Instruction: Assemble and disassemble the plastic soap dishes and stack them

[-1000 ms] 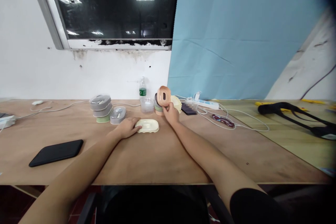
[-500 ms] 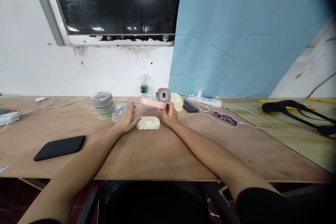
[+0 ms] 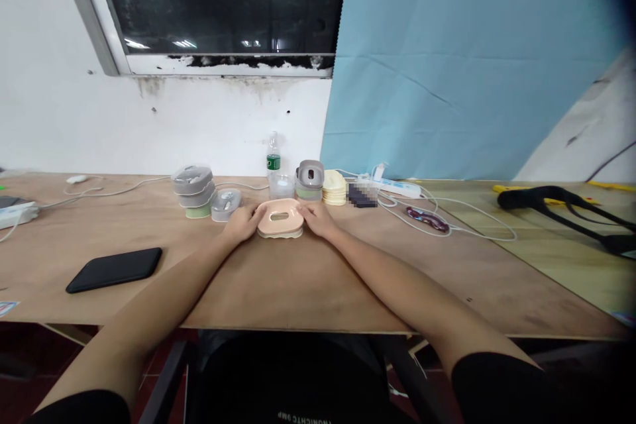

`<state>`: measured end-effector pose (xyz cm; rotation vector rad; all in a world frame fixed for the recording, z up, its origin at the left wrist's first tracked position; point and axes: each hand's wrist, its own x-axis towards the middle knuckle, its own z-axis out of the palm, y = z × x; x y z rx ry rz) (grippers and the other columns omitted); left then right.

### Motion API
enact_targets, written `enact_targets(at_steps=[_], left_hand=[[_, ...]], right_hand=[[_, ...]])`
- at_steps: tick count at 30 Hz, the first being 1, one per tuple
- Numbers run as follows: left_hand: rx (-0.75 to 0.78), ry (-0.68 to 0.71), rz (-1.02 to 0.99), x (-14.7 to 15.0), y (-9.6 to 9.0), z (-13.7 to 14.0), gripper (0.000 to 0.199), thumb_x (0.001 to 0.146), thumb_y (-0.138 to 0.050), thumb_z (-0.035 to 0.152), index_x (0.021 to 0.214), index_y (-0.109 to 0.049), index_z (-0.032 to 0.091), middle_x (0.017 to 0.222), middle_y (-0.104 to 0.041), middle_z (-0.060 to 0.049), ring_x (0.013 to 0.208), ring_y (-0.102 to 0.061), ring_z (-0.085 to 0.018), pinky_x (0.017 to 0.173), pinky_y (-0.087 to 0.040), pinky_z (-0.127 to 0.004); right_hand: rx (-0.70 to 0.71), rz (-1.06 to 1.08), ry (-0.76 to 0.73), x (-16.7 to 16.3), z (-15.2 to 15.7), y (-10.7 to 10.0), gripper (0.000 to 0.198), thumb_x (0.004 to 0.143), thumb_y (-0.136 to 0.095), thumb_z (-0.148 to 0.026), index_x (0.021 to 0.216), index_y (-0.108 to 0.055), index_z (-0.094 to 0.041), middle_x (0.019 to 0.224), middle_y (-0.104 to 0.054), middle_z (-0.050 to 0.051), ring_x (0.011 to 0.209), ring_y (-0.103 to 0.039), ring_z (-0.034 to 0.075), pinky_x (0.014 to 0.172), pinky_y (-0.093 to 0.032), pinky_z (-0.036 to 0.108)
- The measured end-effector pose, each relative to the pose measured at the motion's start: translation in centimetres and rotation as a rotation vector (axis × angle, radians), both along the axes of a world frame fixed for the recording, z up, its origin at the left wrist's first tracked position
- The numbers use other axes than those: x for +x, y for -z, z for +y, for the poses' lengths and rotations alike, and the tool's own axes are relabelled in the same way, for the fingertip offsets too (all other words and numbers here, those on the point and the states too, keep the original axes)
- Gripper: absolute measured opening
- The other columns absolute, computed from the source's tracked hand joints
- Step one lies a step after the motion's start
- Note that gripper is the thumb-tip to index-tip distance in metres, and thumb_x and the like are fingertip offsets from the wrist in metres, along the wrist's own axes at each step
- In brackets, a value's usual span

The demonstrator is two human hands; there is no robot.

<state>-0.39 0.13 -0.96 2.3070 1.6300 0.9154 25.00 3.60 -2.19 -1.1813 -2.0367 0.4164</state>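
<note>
A pink plastic cover (image 3: 285, 206) with a long oval slot lies over the cream plastic tray (image 3: 281, 234), whose wavy lower edge shows beneath it. My left hand (image 3: 243, 222) grips the cover's left side with the thumb along its rim. On the opposite side my right hand (image 3: 318, 218) holds the right edge, fingers closed against it. Whether the two pieces are locked together cannot be seen. Just left of my left hand sits a grey box with a clear top (image 3: 226, 204).
Stacked grey and green boxes (image 3: 193, 189) stand at back left. Behind the cover are a clear container (image 3: 281, 185), a water bottle (image 3: 273, 160), grey covers (image 3: 310, 174) and stacked cream trays (image 3: 334, 187). A black phone (image 3: 114, 269) lies left; cables and a power strip (image 3: 397, 187) lie right.
The pink cover has come down and left, from tilted in my right hand to flat over the cream tray. My left hand has closed from open fingers onto its left side.
</note>
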Motion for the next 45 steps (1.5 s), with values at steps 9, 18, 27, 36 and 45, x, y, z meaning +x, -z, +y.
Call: enact_targets(at_steps=[9,18,27,36,45], left_hand=[[0.008,0.100,0.058,-0.1,0.8,1.0,0.055,0.094,-0.027,0.055,0.111,-0.068,0.021,0.100,-0.068,-0.008,0.095,-0.061,-0.022,0.085,-0.044,-0.032],[-0.016,0.072,0.095,-0.4,1.4,2.1,0.053,0.093,-0.029,0.054,0.085,-0.070,0.021,0.088,-0.068,-0.007,0.088,-0.061,-0.023,0.079,-0.046,-0.034],[-0.066,0.037,0.139,-0.1,1.4,2.4,0.049,0.092,-0.032,0.046,0.069,-0.065,0.018,0.087,-0.069,-0.009,0.081,-0.062,-0.021,0.075,-0.045,-0.031],[-0.028,0.023,0.156,-0.1,1.2,1.5,0.056,0.093,-0.025,0.053,0.078,-0.067,0.019,0.091,-0.067,-0.010,0.086,-0.061,-0.023,0.076,-0.045,-0.032],[-0.037,0.096,0.115,-0.1,1.2,1.1,0.059,0.092,-0.025,0.061,0.091,-0.069,0.021,0.098,-0.068,-0.010,0.097,-0.062,-0.024,0.084,-0.046,-0.032]], right_hand=[[-0.158,-0.282,0.079,0.1,0.5,-0.6,0.038,0.086,-0.041,-0.039,0.055,-0.049,-0.017,0.058,-0.055,0.001,0.057,-0.046,0.012,0.052,-0.022,0.025],[-0.136,-0.236,0.071,-0.1,0.5,-0.5,0.038,0.084,-0.044,-0.038,0.052,-0.048,-0.018,0.056,-0.055,0.000,0.055,-0.044,0.012,0.051,-0.022,0.025],[-0.122,-0.296,0.146,-0.3,1.0,-0.2,0.033,0.079,-0.050,-0.032,0.049,-0.049,-0.018,0.050,-0.049,-0.001,0.050,-0.040,0.011,0.050,-0.020,0.026],[0.182,-0.184,0.205,-3.3,3.5,-2.4,0.034,0.085,-0.053,-0.038,0.115,-0.059,-0.023,0.081,-0.068,0.004,0.077,-0.060,0.022,0.065,-0.037,0.028],[0.042,-0.102,0.205,-5.1,7.1,-2.3,0.025,0.079,-0.059,-0.027,0.103,-0.060,-0.019,0.085,-0.066,0.005,0.082,-0.060,0.021,0.074,-0.042,0.030]])
